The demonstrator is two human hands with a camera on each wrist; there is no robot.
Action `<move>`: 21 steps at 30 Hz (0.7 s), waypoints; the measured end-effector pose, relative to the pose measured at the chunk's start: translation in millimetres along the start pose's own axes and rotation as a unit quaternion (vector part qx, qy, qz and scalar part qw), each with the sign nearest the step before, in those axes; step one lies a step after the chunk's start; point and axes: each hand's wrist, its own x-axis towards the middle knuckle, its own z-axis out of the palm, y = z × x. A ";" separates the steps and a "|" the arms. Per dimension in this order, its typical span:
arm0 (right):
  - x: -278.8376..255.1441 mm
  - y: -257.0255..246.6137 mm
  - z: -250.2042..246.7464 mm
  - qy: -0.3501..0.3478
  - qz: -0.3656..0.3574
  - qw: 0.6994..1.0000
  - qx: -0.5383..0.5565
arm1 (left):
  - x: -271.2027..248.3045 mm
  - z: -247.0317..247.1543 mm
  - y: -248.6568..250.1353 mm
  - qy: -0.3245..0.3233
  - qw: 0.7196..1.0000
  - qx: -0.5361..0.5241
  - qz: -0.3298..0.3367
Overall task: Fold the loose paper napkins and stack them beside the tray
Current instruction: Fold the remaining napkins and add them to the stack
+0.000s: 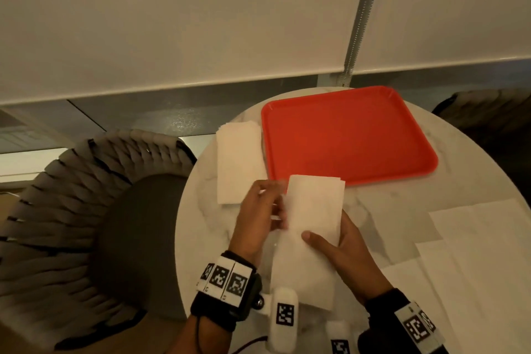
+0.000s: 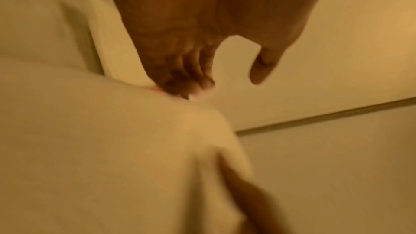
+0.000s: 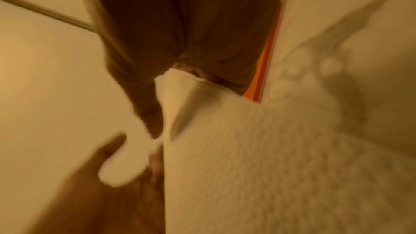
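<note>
Round marble table (image 1: 402, 195): both hands hold a folded napkin (image 1: 313, 224), long axis near-to-far; right hand (image 1: 342, 256) pinching it, left hand (image 1: 258, 215) gripping its left edge, folded stack (image 1: 238, 164) far-left beside red tray (image 1: 344, 132)

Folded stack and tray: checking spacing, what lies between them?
Only a narrow strip of bare table separates the folded stack from the tray, per the head view.

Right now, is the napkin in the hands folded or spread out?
Folded. The napkin is a long narrow strip with layered edges at its far end. The right hand grips it with the thumb on top; the left hand holds its left edge.
</note>
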 end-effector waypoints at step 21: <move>2.1 14.6 -23.2 0.134 0.049 0.988 -0.063 | 163.4 -118.5 20.5 0.120 0.964 0.225 0.072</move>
